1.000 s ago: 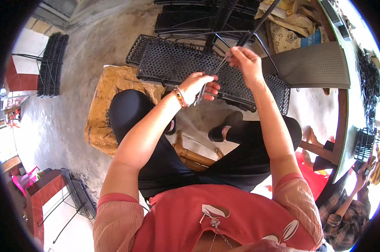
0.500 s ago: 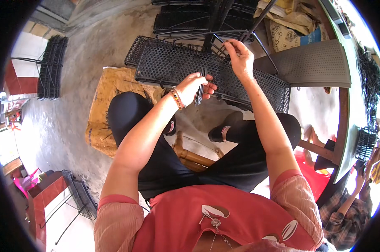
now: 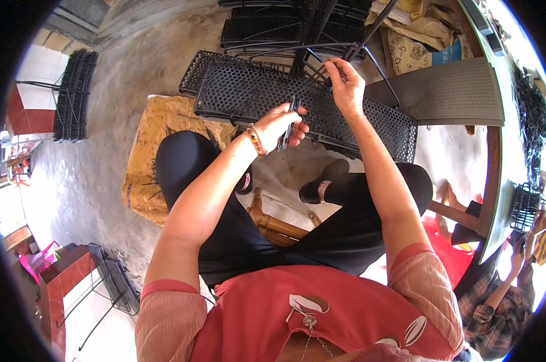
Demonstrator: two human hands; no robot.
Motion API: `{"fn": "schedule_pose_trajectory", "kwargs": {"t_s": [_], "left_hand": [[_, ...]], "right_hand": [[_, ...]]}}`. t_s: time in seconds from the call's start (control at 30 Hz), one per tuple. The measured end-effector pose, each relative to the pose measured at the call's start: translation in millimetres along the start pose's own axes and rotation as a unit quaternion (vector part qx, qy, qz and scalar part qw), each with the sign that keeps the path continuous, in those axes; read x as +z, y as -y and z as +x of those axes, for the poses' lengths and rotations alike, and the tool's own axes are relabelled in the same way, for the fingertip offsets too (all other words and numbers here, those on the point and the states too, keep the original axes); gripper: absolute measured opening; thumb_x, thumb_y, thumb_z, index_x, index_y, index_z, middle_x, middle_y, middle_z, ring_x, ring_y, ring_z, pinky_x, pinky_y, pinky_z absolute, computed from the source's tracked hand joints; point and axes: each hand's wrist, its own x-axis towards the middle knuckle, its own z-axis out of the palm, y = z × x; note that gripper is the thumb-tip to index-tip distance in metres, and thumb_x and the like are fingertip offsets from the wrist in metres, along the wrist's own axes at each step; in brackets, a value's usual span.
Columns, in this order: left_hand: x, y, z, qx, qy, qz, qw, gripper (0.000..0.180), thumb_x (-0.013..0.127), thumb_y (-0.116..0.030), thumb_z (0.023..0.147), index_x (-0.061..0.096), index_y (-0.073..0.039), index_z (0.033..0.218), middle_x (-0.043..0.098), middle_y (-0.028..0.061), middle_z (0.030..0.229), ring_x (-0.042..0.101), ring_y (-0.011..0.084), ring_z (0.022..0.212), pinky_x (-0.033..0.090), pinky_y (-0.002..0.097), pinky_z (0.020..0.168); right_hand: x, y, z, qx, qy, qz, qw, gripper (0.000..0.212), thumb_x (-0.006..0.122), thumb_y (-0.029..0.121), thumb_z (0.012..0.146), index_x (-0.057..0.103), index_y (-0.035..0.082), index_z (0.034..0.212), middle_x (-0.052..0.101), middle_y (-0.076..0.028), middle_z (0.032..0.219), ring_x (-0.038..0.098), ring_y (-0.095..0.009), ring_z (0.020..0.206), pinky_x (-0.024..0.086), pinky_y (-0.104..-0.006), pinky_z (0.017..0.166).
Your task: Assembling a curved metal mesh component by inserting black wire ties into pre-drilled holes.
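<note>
In front of my knees lies a black perforated metal rack (image 3: 242, 90), a long mesh panel with thin bars rising at its far side. My left hand (image 3: 280, 125) is closed round a bundle of short dark wire pieces (image 3: 289, 130), held over the panel's near edge. Farther right, my right hand (image 3: 346, 87) pinches at the rack's thin bars with thumb and forefinger together. Whatever sits between those fingertips is too small to make out.
A yellow-brown sack (image 3: 145, 181) with dark wires on it lies on the floor at left. More black racks (image 3: 261, 27) stand beyond. At right are a grey perforated panel (image 3: 436, 93), a table (image 3: 496, 181) and a co-worker's plaid sleeve (image 3: 493, 320). A wooden stool (image 3: 273, 226) is between my legs.
My left hand has turned slightly, and the wire bundle tilts a little differently. My right hand stays at the same bars with barely any movement.
</note>
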Motion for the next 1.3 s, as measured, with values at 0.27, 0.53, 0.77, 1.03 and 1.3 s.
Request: {"fn": "schedule_pose_trajectory", "kwargs": {"t_s": [0.27, 0.53, 0.77, 1.03, 1.3], "left_hand": [[3, 0, 0, 0.002, -0.002, 0.004, 1.000, 0.023, 0.050, -0.009, 0.088, 0.047, -0.006, 0.111, 0.062, 0.0095, 0.085, 0.062, 0.0155, 0.070, 0.053, 0.0272, 0.058], [3, 0, 0, 0.001, 0.003, 0.006, 1.000, 0.023, 0.050, -0.009, 0.088, 0.046, -0.007, 0.111, 0.062, 0.0110, 0.086, 0.063, 0.0177, 0.073, 0.054, 0.0284, 0.060], [2, 2, 3, 0.006, 0.021, -0.008, 1.000, 0.024, 0.051, -0.007, 0.088, 0.044, -0.006, 0.110, 0.062, 0.0128, 0.087, 0.063, 0.0189, 0.074, 0.054, 0.0296, 0.061], [0, 2, 4, 0.006, 0.025, -0.004, 1.000, 0.024, 0.051, -0.007, 0.088, 0.043, -0.006, 0.110, 0.062, 0.0134, 0.089, 0.063, 0.0185, 0.075, 0.055, 0.0294, 0.062], [0, 2, 3, 0.002, 0.023, -0.002, 1.000, 0.023, 0.050, -0.008, 0.088, 0.043, -0.006, 0.110, 0.062, 0.0130, 0.089, 0.063, 0.0182, 0.075, 0.055, 0.0293, 0.062]], "right_hand": [[-3, 11, -2, -0.030, 0.039, -0.064, 0.997, 0.014, 0.062, 0.011, 0.083, 0.063, 0.001, 0.094, 0.064, 0.000, 0.079, 0.055, -0.005, 0.072, 0.045, -0.0184, 0.067], [-2, 20, -4, -0.042, 0.052, -0.096, 0.993, 0.014, 0.063, 0.012, 0.082, 0.064, 0.004, 0.093, 0.064, -0.001, 0.077, 0.055, -0.005, 0.070, 0.045, -0.0197, 0.066], [0, 10, -6, -0.027, 0.050, -0.091, 0.994, 0.014, 0.063, 0.012, 0.081, 0.064, 0.004, 0.093, 0.065, -0.003, 0.077, 0.057, -0.007, 0.069, 0.045, -0.0215, 0.066], [3, 15, -9, -0.081, 0.041, -0.144, 0.985, 0.015, 0.065, 0.011, 0.080, 0.063, 0.004, 0.093, 0.065, -0.006, 0.077, 0.060, -0.009, 0.070, 0.047, -0.0234, 0.066], [4, 19, -9, -0.110, 0.045, -0.171, 0.978, 0.015, 0.064, 0.011, 0.080, 0.063, 0.004, 0.093, 0.065, -0.007, 0.077, 0.061, -0.011, 0.069, 0.047, -0.0238, 0.065]]}}
